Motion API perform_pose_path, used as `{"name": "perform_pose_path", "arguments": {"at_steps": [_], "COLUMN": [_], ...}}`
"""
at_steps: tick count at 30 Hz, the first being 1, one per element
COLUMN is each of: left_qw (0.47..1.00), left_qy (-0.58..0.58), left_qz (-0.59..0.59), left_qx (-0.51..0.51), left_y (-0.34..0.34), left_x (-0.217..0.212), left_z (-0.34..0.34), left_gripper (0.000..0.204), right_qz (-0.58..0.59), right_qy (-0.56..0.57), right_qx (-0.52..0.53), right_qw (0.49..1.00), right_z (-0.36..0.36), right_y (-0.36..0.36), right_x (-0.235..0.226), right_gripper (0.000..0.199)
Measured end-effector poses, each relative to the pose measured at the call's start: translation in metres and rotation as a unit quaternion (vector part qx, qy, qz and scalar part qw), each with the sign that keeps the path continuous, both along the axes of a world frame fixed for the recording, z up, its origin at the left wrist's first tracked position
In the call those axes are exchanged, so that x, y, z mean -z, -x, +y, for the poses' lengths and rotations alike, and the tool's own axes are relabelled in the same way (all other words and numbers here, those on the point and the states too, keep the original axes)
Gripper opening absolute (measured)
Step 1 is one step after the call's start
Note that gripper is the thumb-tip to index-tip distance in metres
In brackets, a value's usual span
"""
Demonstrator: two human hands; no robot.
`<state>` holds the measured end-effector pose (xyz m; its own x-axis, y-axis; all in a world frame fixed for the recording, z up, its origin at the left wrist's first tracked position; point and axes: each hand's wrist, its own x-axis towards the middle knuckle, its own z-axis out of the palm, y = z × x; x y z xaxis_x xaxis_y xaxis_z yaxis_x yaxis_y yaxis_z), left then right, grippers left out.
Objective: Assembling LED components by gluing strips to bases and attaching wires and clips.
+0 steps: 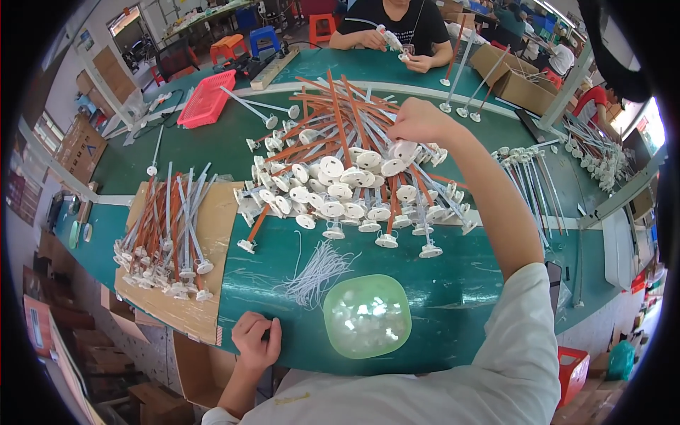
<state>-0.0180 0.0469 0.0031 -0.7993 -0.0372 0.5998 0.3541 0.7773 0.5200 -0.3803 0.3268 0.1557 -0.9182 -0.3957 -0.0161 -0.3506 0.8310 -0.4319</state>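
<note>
A big pile of orange and grey flat sticks with round white disc ends (331, 167) lies across the middle of the table. My right hand (423, 122) reaches over the pile's right side, its fingers closed at a white disc-ended stick (404, 150); the grip itself is partly hidden. By the table's near edge my left hand (256, 340) is loosely curled, with nothing visible in it. Between me and the pile lie a bundle of thin white cords (320, 273) and a green translucent bowl (367, 348) of small clear pieces.
More disc-ended sticks rest on a cardboard sheet (225, 262) at left. A pink basket (207, 98) stands at the far left, an open carton (511, 79) at the far right. Across the table, a person in black (397, 27) handles a white tool and small part.
</note>
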Motion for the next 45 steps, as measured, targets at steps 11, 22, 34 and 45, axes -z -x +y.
{"name": "perform_pose_path", "arguments": {"at_steps": [11, 22, 34, 45], "left_qw": [0.965, 0.905, 0.87, 0.69], "left_qy": [-0.145, -0.212, -0.26, -0.467], "left_qz": [-0.095, -0.216, -0.236, -0.241], "left_qx": [0.197, 0.299, 0.346, 0.497], "left_y": [0.056, 0.187, 0.189, 0.19], "left_x": [-0.084, -0.111, -0.111, -0.1], "left_z": [0.032, 0.127, 0.128, 0.122], "left_gripper": [0.01, 0.008, 0.021, 0.038], "right_qz": [-0.21, -0.374, -0.154, -0.056], "right_qy": [0.253, 0.513, 0.535, 0.534], "right_qx": [0.008, 0.12, 0.134, 0.0], "right_qw": [0.944, 0.763, 0.82, 0.844], "right_z": [0.086, 0.08, 0.095, 0.025], "right_y": [-0.122, -0.191, -0.2, -0.159], "right_x": [0.029, 0.048, 0.013, 0.008], "right_gripper": [0.012, 0.012, 0.012, 0.013]}}
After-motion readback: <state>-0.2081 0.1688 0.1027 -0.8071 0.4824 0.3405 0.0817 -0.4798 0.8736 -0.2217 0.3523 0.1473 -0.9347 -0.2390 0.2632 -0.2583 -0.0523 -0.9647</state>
